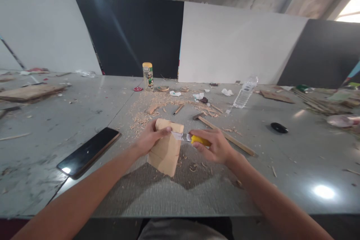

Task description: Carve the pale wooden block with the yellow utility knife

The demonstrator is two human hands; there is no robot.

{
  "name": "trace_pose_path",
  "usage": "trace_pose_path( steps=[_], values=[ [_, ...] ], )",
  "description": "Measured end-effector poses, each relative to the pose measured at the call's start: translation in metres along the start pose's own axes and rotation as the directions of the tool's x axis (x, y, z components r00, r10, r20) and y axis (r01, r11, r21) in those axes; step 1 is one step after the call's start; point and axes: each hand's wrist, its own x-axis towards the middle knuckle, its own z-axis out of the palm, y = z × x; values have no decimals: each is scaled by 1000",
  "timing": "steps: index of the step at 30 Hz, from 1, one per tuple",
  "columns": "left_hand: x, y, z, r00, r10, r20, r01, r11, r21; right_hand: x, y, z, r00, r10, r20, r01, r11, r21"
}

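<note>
My left hand (150,138) grips a flat pale wooden block (166,152) by its upper left edge and holds it tilted above the grey table (197,195). The thumb lies across the block's face. My right hand (215,144) is closed round a yellow-handled knife (194,139). Its short metal blade points left and touches the block's upper right edge. Wood shavings (157,107) lie scattered under and beyond the block.
A dark phone (88,152) lies to the left. A hammer (225,135) with a long wooden handle lies to the right. Farther back stand a yellow-capped bottle (147,76), a clear plastic bottle (245,92) and a black oval object (279,128). Wood boards (28,92) sit far left.
</note>
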Motion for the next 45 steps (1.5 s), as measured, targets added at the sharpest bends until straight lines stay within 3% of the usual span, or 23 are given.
trace_pose_path(
  steps=[12,14,16,19,20,25,29,38,45],
  values=[
    [-7,23,16,999,-44,16,46,993,-108,-1,11,-7,993,-48,-106,16,960,-279],
    [-7,25,13,999,-49,0,48,992,-119,-3,20,-12,987,4,-161,-49,958,-281],
    [-6,25,8,998,-51,-23,47,991,-123,-8,33,-21,945,131,-300,-213,941,-262],
    [-4,24,-1,998,-40,-50,32,988,-153,-14,47,-30,842,262,-472,-397,893,-212],
    [-4,23,-3,998,-33,-54,24,985,-169,-15,48,-30,843,269,-465,-397,895,-202],
    [-4,22,0,999,-27,-20,23,980,-196,-6,17,-10,955,193,-224,-215,974,-77],
    [-6,22,5,1000,-15,13,17,988,-153,1,-7,3,988,107,-114,-106,994,14],
    [-1,4,2,998,59,31,-59,998,0,0,-6,5,994,17,-111,-26,996,-80],
    [-3,15,2,999,14,45,-14,1000,5,2,-8,-2,990,-24,-142,-27,936,-350]
  ],
)
